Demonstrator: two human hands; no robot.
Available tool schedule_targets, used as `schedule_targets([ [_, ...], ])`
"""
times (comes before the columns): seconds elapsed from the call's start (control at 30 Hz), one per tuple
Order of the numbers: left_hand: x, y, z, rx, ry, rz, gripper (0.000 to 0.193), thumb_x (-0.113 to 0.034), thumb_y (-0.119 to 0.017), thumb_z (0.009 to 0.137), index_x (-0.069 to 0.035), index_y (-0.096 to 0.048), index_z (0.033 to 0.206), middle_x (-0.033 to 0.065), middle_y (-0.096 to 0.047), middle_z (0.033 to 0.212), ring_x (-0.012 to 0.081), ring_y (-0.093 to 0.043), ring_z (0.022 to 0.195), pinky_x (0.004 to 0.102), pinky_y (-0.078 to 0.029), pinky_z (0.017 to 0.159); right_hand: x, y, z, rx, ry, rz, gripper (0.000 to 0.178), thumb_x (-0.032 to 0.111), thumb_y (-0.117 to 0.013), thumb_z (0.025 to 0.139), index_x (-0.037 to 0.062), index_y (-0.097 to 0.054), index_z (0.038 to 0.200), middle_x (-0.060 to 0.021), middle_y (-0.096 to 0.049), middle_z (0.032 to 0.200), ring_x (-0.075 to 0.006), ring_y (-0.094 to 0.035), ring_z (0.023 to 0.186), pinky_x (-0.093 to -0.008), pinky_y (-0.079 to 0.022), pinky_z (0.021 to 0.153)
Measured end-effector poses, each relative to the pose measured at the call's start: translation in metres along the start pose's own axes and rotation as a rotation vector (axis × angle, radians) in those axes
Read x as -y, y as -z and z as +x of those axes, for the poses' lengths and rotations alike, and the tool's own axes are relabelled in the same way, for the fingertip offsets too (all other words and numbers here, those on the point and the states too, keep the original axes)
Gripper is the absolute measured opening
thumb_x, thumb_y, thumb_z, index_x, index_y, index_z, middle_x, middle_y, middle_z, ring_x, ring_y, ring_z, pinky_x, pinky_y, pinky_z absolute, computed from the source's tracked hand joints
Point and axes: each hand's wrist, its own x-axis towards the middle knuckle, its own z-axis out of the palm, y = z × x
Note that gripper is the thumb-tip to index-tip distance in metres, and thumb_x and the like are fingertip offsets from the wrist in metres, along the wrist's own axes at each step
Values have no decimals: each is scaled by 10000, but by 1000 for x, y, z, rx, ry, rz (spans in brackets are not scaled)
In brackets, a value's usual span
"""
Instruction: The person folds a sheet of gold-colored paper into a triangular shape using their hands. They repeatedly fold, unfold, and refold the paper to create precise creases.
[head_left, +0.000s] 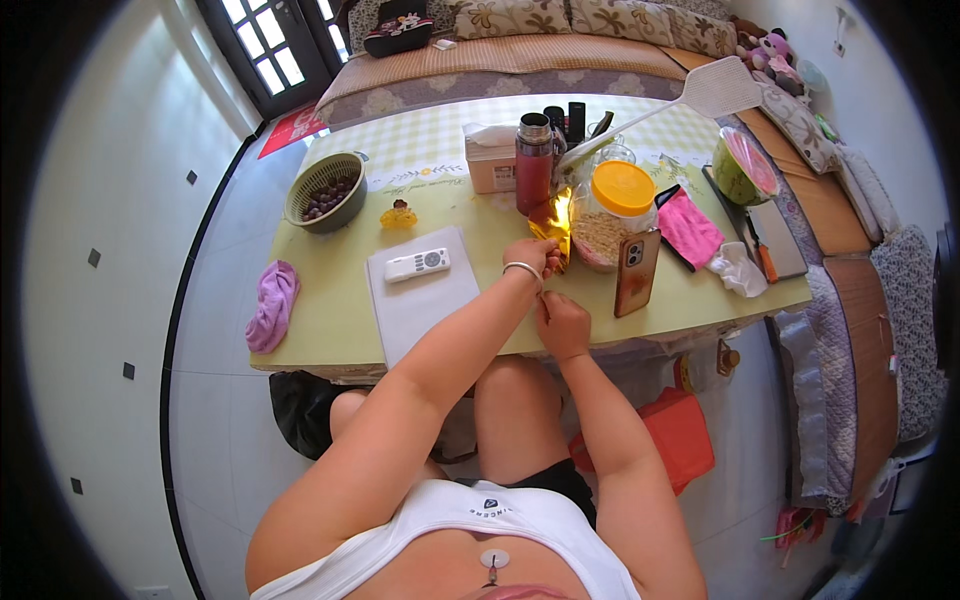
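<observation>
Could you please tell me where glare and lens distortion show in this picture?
Head view: strong glare on the gold foil at the left hand; same view, door panes washed out white; same view, the table bows along its near edge and the corners go black.

My 1 view is a wide fisheye, from the left of 2 cameras side by side on the person's head. It looks down over the white tank top [425, 530] and tilts forward across the tablecloth [335, 310] to the far sofa [600, 55]. The left hand [535, 258] and right hand [563, 327] sit near, just off mid-frame; edges bow outward.
</observation>
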Motion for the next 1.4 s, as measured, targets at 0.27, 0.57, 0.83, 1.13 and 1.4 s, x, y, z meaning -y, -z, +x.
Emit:
schedule_targets([
  [0.27,0,17,17,-24,-113,388,221,-212,-738,906,-41,-668,786,33,-629,648,109,-508,465,280,-370,427,2,-1,1,-12,-19,-26,102,147,-669,874,89,-629,800,-123,-643,726,-341,-642,647,-448,-519,586],
  [0.57,-7,76,-32,-32,-741,839,236,-249,-764,858,-18,-725,829,75,-670,655,166,-607,520,325,-487,511,-1,-4,-1,-38,23,-77,180,193,-663,889,101,-594,750,-106,-618,690,-324,-630,613,-440,-515,575],
  [0.83,-1,211,-124,-175,-1060,1157,150,-172,-782,790,-55,-735,872,109,-702,874,289,-663,846,402,-531,795,-4,-11,-4,-36,38,-117,133,208,-657,897,108,-642,811,-98,-644,729,-316,-640,641,-433,-524,597],
  [1.13,18,259,-133,-377,-1203,1150,311,-237,-795,759,-68,-726,1010,142,-662,1057,337,-593,1063,463,-459,938,4,-10,1,6,20,-132,146,193,-646,905,90,-618,805,-116,-634,746,-337,-633,681,-451,-509,614],
  [1.4,27,271,-130,-255,-1136,1270,362,-303,-794,763,-99,-728,1056,140,-612,1182,335,-554,1172,536,-403,1028,-4,-8,-1,48,23,-174,157,215,-627,934,83,-642,852,-151,-651,760,-375,-638,692,-472,-496,621],
])
